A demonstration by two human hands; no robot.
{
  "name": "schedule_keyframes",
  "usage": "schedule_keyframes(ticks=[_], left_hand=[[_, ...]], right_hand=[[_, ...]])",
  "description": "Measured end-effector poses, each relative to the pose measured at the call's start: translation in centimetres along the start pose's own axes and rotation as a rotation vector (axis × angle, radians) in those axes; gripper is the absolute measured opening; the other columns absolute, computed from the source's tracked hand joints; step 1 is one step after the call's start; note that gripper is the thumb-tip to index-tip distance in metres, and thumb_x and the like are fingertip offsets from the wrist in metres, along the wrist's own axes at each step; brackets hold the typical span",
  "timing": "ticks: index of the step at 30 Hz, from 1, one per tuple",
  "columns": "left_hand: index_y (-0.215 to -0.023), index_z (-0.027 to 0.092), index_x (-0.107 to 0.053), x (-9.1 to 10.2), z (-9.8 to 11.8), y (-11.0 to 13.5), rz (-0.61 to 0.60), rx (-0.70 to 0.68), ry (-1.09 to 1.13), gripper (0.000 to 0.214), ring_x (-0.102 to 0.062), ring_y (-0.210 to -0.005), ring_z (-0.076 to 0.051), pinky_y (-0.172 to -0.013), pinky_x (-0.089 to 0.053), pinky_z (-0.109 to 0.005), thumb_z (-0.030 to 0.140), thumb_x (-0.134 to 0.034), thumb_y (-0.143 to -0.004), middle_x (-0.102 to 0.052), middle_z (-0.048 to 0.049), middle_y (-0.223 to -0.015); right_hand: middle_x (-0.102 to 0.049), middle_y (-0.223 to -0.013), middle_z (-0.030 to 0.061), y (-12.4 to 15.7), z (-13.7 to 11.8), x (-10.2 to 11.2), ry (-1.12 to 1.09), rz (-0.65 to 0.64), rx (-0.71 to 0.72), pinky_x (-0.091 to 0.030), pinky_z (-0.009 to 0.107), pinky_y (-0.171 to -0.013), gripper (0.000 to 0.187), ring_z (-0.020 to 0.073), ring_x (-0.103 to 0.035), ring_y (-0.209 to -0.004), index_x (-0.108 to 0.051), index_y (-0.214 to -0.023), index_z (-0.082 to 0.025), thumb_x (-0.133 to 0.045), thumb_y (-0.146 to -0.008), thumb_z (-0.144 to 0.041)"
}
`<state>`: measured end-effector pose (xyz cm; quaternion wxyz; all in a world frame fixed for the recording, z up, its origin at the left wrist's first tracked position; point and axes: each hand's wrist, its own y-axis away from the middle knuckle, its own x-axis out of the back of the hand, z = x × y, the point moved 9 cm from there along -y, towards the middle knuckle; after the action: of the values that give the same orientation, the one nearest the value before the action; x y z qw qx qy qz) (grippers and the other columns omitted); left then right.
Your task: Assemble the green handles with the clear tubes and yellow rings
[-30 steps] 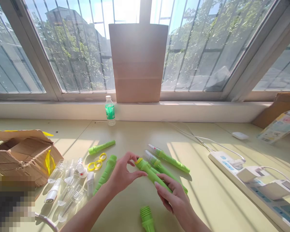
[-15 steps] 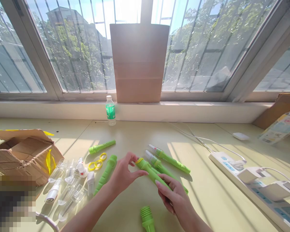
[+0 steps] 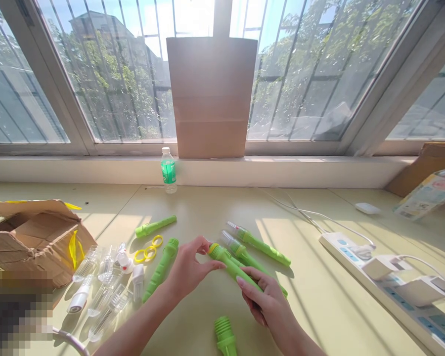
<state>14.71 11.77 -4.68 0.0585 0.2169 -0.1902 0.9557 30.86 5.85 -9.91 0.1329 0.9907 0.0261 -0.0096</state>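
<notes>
My right hand (image 3: 269, 296) wraps round the lower part of a green plastic tube (image 3: 228, 259), which slants up to the left. A yellow ring (image 3: 213, 248) sits at the tube's upper end. There, my left hand (image 3: 193, 264) has its fingertips against the ringed end and its thumb along the tube's side. Behind the held tube lie two green tubes with clear tips, one of them the farther tube (image 3: 269, 249). Left of my left hand are a threaded green tube (image 3: 161, 272), a smaller one (image 3: 155, 226) and loose yellow rings (image 3: 150, 253).
Clear plastic caps (image 3: 104, 296) and white cylindrical parts (image 3: 80, 296) lie left, beside an open cardboard box (image 3: 55, 242). Another threaded green piece (image 3: 225, 336) lies at the near edge. A power strip (image 3: 341, 244) with plugs runs along the right. A bottle (image 3: 168, 170) stands by the window.
Both hands hold nearly the same pose on the green tube. The left fingertips have shifted very slightly at the yellow-ringed end; the whole view has drifted a little.
</notes>
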Motion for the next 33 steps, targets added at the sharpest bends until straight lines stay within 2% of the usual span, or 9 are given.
schedule_keyframes(ticks=[7,11,21,28,33], left_hand=[[-0.067,0.021,-0.055,0.3,0.2,0.3,0.082,0.021,-0.037,0.032,-0.063,-0.072,-0.017,-0.069,-0.053,-0.028,0.034,-0.085,-0.065,-0.068,0.0048,-0.070],[-0.071,0.021,-0.058,0.2,-0.1,0.4,0.093,0.040,-0.037,0.030,-0.064,-0.074,-0.018,-0.071,-0.053,-0.030,0.037,-0.083,-0.068,-0.069,0.0027,-0.074],[-0.089,0.021,-0.058,0.0,-1.2,0.0,-0.018,0.044,0.080,0.039,-0.065,-0.081,-0.018,-0.077,-0.056,-0.033,0.039,-0.085,-0.065,-0.069,-0.0008,-0.094],[-0.077,0.021,-0.056,0.2,-0.3,0.2,0.012,0.059,0.097,0.029,-0.065,-0.082,-0.018,-0.075,-0.055,-0.030,0.035,-0.081,-0.070,-0.070,-0.0005,-0.090],[-0.080,0.021,-0.058,0.0,-1.0,0.2,0.027,0.084,0.071,0.031,-0.065,-0.079,-0.018,-0.072,-0.054,-0.031,0.039,-0.081,-0.070,-0.070,-0.0008,-0.092]], right_hand=[[-0.034,-0.049,-0.0108,-0.1,0.5,0.0,-0.075,-0.027,-0.019,-0.010,0.022,-0.041,0.032,0.0038,-0.020,-0.040,-0.061,-0.087,-0.019,-0.069,-0.079,-0.049],[-0.042,-0.051,-0.0094,-0.4,0.8,-0.4,-0.144,-0.090,-0.039,-0.007,0.023,-0.039,0.030,0.0018,-0.020,-0.036,-0.054,-0.075,-0.020,-0.067,-0.082,-0.045],[-0.046,-0.049,-0.0083,0.2,0.5,-1.1,-0.191,-0.167,-0.072,-0.007,0.023,-0.039,0.029,0.0018,-0.021,-0.034,-0.055,-0.076,-0.020,-0.061,-0.088,-0.045],[-0.045,-0.050,-0.0074,0.0,0.5,-1.2,-0.220,-0.204,-0.078,-0.007,0.023,-0.038,0.029,0.0020,-0.022,-0.034,-0.053,-0.073,-0.020,-0.063,-0.088,-0.043],[-0.046,-0.050,-0.0068,-0.1,0.9,-1.2,-0.269,-0.202,-0.106,-0.009,0.023,-0.038,0.028,0.0022,-0.022,-0.033,-0.054,-0.073,-0.021,-0.062,-0.088,-0.044]])
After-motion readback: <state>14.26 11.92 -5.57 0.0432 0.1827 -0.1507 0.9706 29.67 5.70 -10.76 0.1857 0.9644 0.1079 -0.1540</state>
